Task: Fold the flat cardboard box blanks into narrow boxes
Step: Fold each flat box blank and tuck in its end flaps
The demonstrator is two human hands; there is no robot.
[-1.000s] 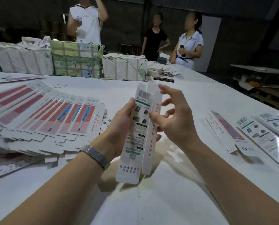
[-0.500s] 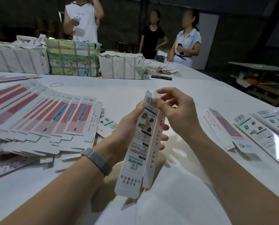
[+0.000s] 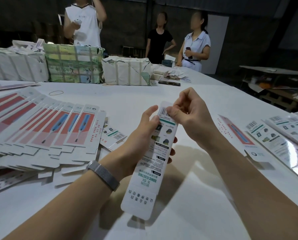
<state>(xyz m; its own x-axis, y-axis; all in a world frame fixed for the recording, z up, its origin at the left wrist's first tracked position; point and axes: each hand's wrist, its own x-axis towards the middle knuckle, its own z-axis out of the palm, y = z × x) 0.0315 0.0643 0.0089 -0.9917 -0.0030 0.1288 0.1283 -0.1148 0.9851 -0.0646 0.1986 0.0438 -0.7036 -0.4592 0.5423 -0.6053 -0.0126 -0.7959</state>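
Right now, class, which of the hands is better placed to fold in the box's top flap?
Right. The right hand already pinches the top flap, while the left hand grips the box around its middle, steadying it.

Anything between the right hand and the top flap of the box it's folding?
Nothing visible. The right hand already pinches the top flap of the narrow box, which the left hand grips mid-length above the table.

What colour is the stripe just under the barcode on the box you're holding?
Green, a thin stripe across the narrow white cardboard box; seen in the head view.
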